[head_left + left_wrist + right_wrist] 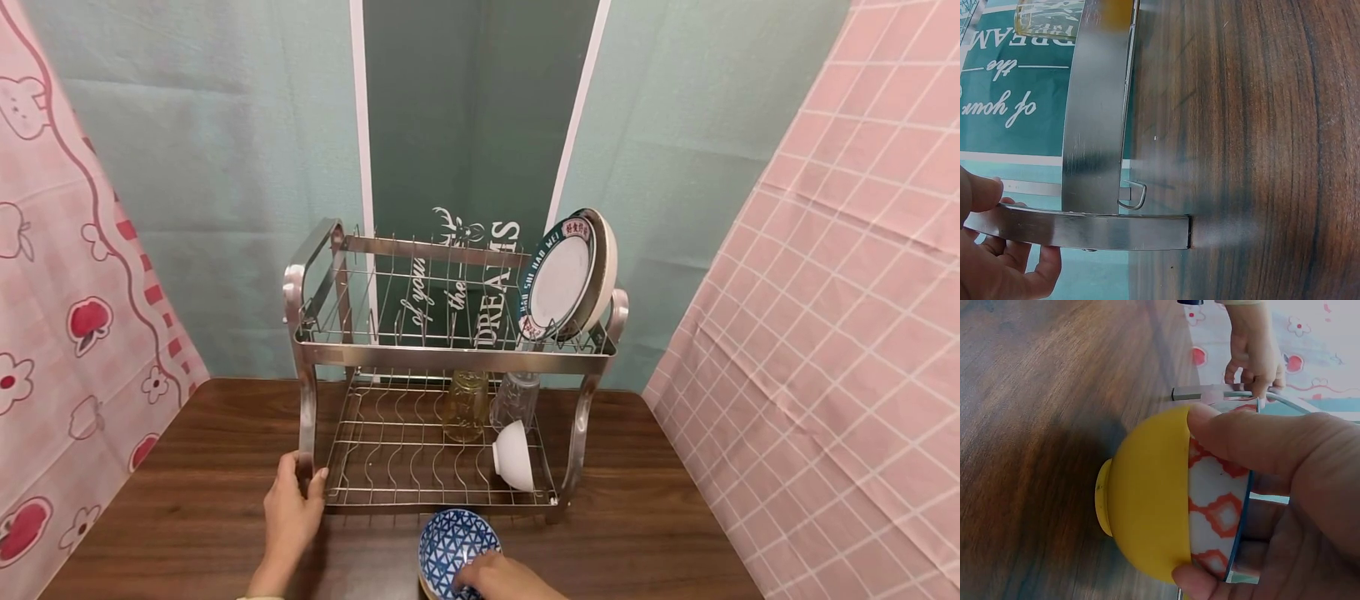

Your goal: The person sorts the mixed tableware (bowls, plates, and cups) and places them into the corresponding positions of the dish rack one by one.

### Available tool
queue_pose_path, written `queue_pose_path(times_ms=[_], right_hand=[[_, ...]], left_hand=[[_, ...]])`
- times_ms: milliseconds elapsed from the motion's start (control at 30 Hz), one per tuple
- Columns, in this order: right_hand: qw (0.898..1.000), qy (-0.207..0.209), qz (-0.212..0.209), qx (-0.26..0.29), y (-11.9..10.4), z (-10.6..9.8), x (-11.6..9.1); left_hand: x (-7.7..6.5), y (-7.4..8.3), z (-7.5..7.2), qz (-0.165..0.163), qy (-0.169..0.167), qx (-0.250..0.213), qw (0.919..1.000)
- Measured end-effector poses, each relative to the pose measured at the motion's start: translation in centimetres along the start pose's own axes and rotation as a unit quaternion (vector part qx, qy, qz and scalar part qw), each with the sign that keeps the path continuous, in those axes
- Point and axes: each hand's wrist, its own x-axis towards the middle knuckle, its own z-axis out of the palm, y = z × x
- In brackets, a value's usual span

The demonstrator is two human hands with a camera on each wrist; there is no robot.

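My left hand (291,512) grips the front left leg of a two-tier metal dish rack (457,360). In the left wrist view, thumb and fingers wrap round the flat steel leg (1085,230). My right hand (502,577) holds a bowl (450,542) by its rim, in front of the rack. The bowl's inside is blue and white. From the right wrist view its outside (1154,494) is yellow, under an orange and white band; the thumb (1235,434) presses the outside and other fingers reach within the rim. The bowl is tilted there, its foot toward the wooden table.
On the rack's lower tier a white bowl (513,457) leans on its side, before an amber glass (465,408) and a clear glass (516,400). Plates (558,275) stand upright at the upper tier's right end. Cloth hangs behind and beside the wooden table (645,500).
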Motion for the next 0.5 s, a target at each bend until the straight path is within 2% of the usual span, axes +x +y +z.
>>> queue_pose_path(times_ms=[367,500], right_hand=[[0.998,0.025,-0.045,-0.034,0.3,-0.1,-0.38],[0.998,0.026,-0.044,-0.024,0.15,-0.4,-0.45]], left_hand=[[-0.06,-0.1,0.08,0.005,0.009,-0.003,0.9999],[-0.01,-0.14,0.19,0.006,0.01,-0.002,0.9999]])
